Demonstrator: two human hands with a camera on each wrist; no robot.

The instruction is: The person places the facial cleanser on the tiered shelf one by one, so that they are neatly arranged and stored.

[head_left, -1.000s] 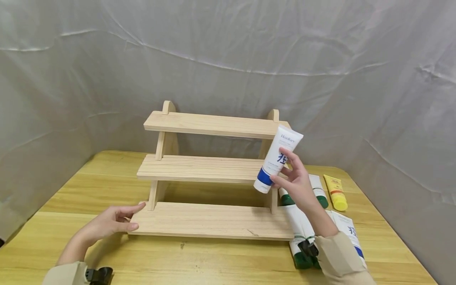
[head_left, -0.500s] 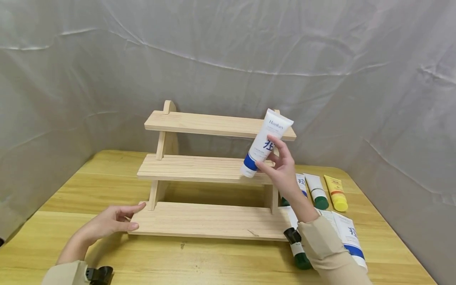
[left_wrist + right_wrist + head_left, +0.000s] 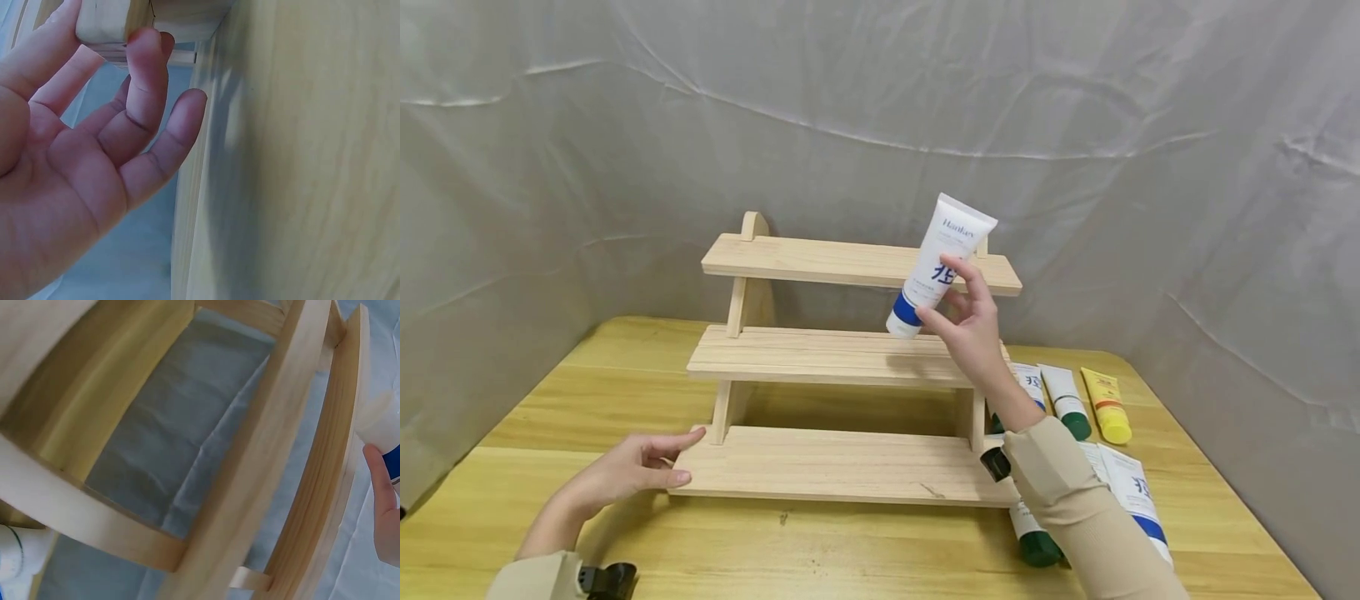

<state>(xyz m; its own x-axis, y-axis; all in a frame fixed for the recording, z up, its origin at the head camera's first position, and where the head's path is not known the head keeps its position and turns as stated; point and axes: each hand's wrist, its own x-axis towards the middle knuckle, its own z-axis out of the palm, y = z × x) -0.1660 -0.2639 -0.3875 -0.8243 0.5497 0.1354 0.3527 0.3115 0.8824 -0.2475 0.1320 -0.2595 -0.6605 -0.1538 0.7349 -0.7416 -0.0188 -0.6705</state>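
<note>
Largest item noted: a grey cloth (image 3: 850, 108), hanging behind and beyond both hands. Beneath the hands lies a wooden table (image 3: 820, 550), carrying a three-tier wooden stand (image 3: 820, 354) that spans the space from the left hand's fingertips to below the right hand. The left hand (image 3: 625, 475) holds the stand by the left end of its lowest tier, thumb toward the front corner and index finger toward the rear; this is judged a steadying hold. The right hand (image 3: 973, 333) is raised before the stand's right half, grasping a blue-banded white tube (image 3: 927, 271) between thumb and fingers. Progress is judged early: one tube is off the table and in grasp, its release not yet done, while the other tubes seen lie outside either hand's hold. The grasped tube is up and left of the right palm, in front of the upper tiers as the head view sees it; contact with the stand cannot be confirmed. Its long axis is tilted off upright, flat sealed end up and to the right, cap down and to the left, printed face toward the wearer. Outward of the right hand lie a flat blue-banded tube (image 3: 1131, 492), a green-capped tube (image 3: 1065, 402) and, farthest out, a yellow tube (image 3: 1105, 404). The right forearm obscures others, so no count is certified.
</note>
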